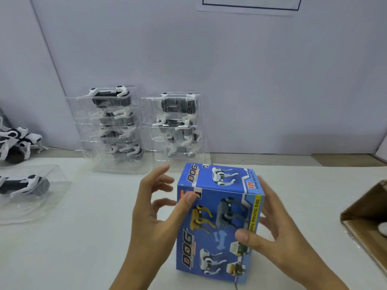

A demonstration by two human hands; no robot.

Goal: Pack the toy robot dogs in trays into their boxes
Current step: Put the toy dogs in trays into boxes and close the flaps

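White tabletop [94, 237] set against a pale wall carries the whole job, and near its front edge a blue printed toy box [217, 222] stands on end, its top flap apparently down. The left hand [150, 216] touches it only with the thumb on the upper left corner, the other fingers spread and off the card; the right hand [270, 231] grips the right side, thumb on the front face and fingers curled round behind. Held this lightly, a tall box on a narrow base could tip or skid if either hand pushes unevenly (whether a tray is already inside cannot be told). Behind stand two stacks of clear trays with robot dogs, a left stack [113, 130] and a right stack [178, 126], close enough that a reach over the box might topple them. At left lies a single trayed dog [25, 185], with loose dogs [16, 141] beyond; an open cardboard carton [368, 222] sits at right.
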